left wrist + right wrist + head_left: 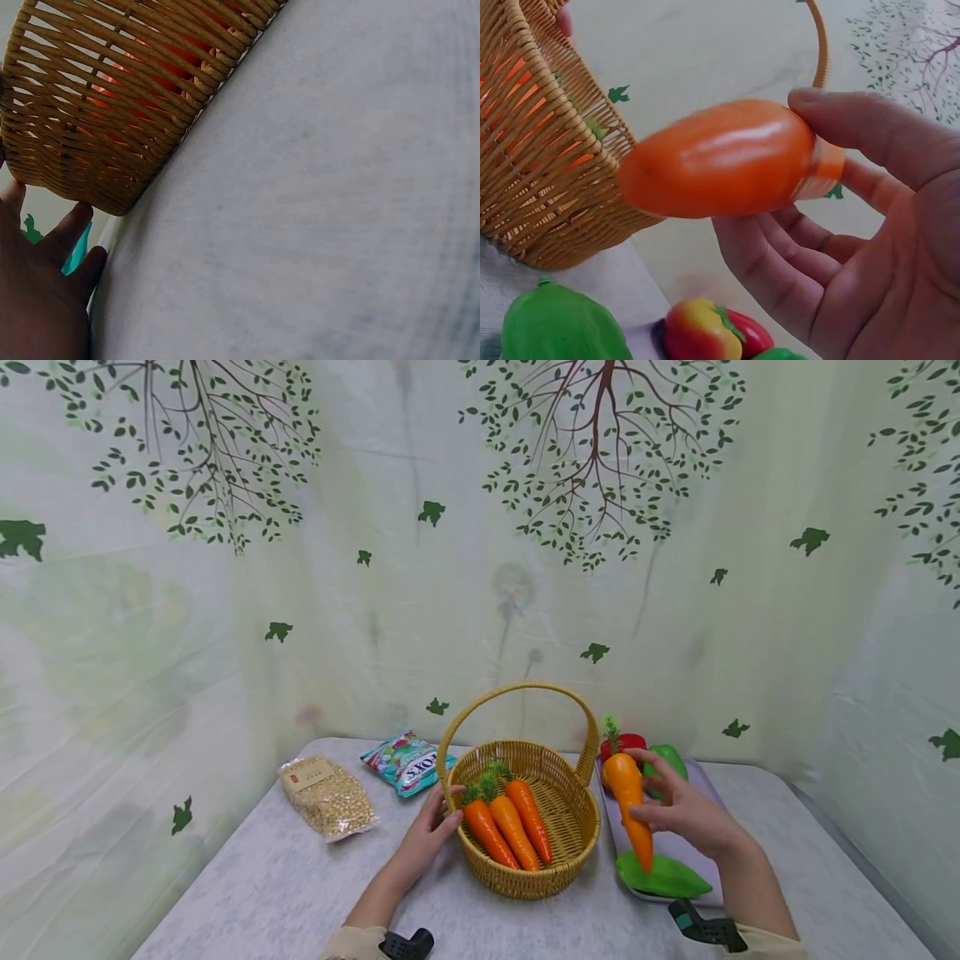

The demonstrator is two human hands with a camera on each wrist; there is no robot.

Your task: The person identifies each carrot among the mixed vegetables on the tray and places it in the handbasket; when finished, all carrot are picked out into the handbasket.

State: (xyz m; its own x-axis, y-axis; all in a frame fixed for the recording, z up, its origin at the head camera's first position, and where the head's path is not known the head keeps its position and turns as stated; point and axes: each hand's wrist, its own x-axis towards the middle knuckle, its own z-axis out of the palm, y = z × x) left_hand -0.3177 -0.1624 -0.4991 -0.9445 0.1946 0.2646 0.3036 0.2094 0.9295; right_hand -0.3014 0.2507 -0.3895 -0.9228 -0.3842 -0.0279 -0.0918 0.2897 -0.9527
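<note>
In the head view, a wicker basket with a tall arched handle holds several orange carrots with green tops, lying side by side. My left hand grips its left rim; in the left wrist view, spread fingers touch the woven wall. Right of the basket, my right hand holds another carrot between thumb and fingers, its green top up and its tip down. This carrot hangs above a lilac tray and a green oblong vegetable.
A red pepper and a green pepper lie at the tray's back, near a yellow-red fruit. Left of the basket are a clear bag of pale kernels and a teal snack packet. A printed curtain hangs behind.
</note>
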